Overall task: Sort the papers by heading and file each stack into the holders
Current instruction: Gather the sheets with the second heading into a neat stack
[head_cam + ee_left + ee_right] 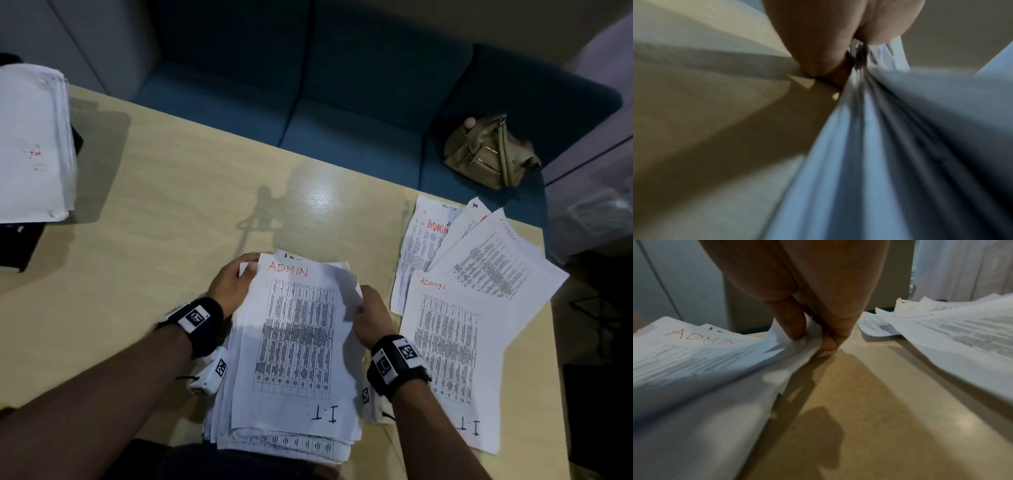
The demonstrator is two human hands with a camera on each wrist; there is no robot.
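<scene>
A thick stack of printed papers [291,359] lies at the table's near edge. Its top sheet [701,344] is headed ADMIN in red, with I.T. in black at the near end. My left hand [236,279] grips the stack's far left corner, thumb on top; the left wrist view shows the stack's edge [890,146] under the hand. My right hand [370,318] pinches the top sheet's right edge, which curls up between thumb and fingers [795,324]. To the right, a loose fan of ADMIN sheets [472,291] lies flat on the table.
Another white paper pile [32,144] sits on a black object at the table's far left. Beyond the wooden table [171,205] is a blue sofa [342,102] with a tan bag [489,154] on it. Bare tabletop lies between the piles.
</scene>
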